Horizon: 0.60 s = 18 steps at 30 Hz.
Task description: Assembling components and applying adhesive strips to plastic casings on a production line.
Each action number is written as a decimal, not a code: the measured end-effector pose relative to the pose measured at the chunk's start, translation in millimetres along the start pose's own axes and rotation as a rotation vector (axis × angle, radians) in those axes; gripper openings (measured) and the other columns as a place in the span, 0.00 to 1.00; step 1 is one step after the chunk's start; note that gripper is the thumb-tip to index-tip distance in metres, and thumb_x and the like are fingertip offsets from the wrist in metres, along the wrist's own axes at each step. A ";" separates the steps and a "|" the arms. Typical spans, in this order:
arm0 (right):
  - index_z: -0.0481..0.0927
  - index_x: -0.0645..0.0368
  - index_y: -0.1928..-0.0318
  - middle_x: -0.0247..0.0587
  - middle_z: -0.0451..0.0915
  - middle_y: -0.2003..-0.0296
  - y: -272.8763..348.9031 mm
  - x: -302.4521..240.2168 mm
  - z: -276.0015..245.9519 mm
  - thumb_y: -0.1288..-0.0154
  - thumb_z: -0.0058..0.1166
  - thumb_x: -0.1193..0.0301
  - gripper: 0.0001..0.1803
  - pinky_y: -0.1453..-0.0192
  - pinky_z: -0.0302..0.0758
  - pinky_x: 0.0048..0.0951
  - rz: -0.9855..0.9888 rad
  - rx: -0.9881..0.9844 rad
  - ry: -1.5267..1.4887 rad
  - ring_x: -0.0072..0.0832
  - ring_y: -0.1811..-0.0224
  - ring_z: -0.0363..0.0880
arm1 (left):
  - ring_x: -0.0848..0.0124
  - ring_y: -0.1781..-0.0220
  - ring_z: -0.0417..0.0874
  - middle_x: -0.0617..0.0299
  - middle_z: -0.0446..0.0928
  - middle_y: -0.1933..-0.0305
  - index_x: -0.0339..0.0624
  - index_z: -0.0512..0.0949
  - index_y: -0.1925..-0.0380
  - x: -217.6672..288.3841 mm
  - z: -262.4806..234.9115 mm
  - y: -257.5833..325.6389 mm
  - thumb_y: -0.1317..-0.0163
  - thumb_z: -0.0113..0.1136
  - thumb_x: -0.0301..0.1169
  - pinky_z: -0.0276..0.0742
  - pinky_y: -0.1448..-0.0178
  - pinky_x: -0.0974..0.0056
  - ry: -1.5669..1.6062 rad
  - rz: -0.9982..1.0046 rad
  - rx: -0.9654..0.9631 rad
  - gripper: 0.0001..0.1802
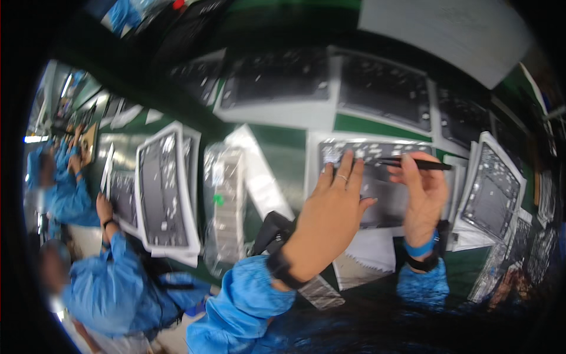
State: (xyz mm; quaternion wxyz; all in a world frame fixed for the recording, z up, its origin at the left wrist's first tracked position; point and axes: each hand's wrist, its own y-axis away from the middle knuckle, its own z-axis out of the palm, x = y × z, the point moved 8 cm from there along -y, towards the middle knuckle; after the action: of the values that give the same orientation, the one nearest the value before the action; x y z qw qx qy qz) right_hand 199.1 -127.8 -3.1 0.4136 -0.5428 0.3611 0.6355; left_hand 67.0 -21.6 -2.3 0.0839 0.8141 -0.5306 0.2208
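Observation:
In front of me a thin dark rectangular panel (386,203) with small white pieces along its far edge lies on a white sheet (312,171). My left hand (330,218) rests palm down on the panel's left part, fingers stretched out. Black tweezers (433,165) are pinched in my right hand (423,194), over the panel's right side. Their tip points left toward the row of white pieces, close to my left fingertips. Whether the tip touches the panel or grips anything is too blurred to tell.
Similar panels are stacked at left (162,194) and right (492,189), and others (274,76) line the back. A clear-wrapped pack (229,200) and white paper strip (259,171) lie left of my hand. A co-worker in a blue smock (118,283) sits at left.

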 end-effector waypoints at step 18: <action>0.80 0.68 0.56 0.61 0.83 0.66 120.6 32.6 144.3 0.25 0.62 0.61 0.19 0.58 0.80 0.51 -0.321 -1.460 0.615 0.59 0.61 0.84 | 0.41 0.23 0.66 0.40 0.56 0.16 0.39 0.67 0.22 -43.3 -30.3 176.3 0.60 0.87 0.43 0.65 0.20 0.41 0.016 -0.347 -0.019 0.62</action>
State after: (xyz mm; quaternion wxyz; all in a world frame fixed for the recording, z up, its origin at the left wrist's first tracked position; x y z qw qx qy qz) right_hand 29.7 -40.3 -12.5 -0.0768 -0.8717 -0.1298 0.4662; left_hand -114.7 -49.1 -12.0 0.1326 0.8909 -0.3834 0.2043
